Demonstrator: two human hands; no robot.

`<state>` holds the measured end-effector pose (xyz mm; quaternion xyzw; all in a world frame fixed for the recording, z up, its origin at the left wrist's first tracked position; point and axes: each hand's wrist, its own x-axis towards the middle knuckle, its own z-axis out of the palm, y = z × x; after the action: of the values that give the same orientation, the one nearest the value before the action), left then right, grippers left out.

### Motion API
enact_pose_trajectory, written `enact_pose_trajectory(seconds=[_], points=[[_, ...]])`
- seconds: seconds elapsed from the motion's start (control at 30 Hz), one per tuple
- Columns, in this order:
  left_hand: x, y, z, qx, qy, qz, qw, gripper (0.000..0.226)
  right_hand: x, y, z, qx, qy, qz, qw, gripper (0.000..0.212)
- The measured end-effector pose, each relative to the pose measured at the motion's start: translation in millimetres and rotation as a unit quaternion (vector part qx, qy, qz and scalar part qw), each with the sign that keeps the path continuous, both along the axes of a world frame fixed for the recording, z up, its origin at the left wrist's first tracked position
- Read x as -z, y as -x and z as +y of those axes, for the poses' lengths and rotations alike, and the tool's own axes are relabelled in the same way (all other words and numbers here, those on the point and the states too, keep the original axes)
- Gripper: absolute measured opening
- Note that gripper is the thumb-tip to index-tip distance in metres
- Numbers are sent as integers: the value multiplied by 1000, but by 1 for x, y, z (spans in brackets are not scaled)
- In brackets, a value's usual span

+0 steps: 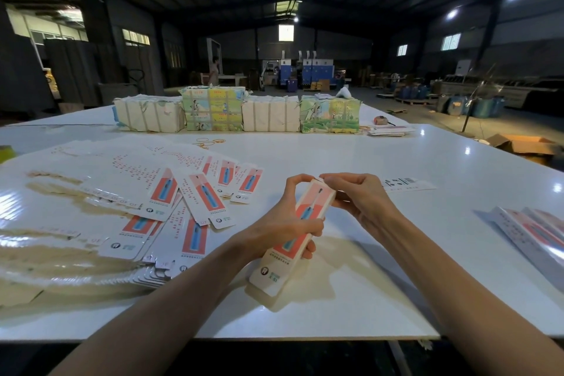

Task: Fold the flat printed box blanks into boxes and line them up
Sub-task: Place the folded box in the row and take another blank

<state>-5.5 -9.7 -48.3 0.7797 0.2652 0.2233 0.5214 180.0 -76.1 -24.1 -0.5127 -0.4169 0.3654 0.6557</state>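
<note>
Plainly both hands are on one carton. The left hand (283, 223) wraps around the middle of the box (282, 262), thumb on one side and fingers curled over the printed face. The right hand (360, 195) pinches the small end flap (319, 181) at the far, upper end. The two hands sit close together, joined only through the card. The box is tilted away from the person, low over the near part of the white table (366, 146). I cannot tell whether its lower end touches the surface.

The box looks like thin, glossy printed card. I judge it very light, springy along its creases and easy to crush or dent if squeezed across the hollow body. The coated surface is probably a little slippery, so a hold along the long edges, where the folded corners give stiffness, seems safest. The flap is best taken by its tip and bent at the score line.

To the left lies a loose, overlapping spread of flat blanks (195, 198), some face up and some face down. At the right edge a few finished boxes (531, 232) lie side by side. Wrapped bundles (238, 110) stand in a row at the far side of the table.
</note>
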Motion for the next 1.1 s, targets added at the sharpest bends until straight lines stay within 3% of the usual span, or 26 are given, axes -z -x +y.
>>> enact_pose_trajectory(seconds=[0.37, 0.6, 0.73, 0.93, 1.1], points=[[5, -5, 4, 9, 1, -12, 1000, 94, 0, -7, -1, -26, 22, -35, 999, 19], [9, -9, 12, -29, 27, -61, 997, 86, 3, 2, 2, -77, -8, 14, 997, 20], [10, -9, 18, -60, 44, -97, 992, 84, 10, 8, 6, -37, -39, -23, 998, 25], [11, -8, 17, -44, 77, -96, 991, 86, 13, 8, 4, -41, -66, -70, 995, 17], [9, -8, 14, -36, 120, -95, 988, 87, 16, 7, 5, -38, -52, -58, 996, 16]])
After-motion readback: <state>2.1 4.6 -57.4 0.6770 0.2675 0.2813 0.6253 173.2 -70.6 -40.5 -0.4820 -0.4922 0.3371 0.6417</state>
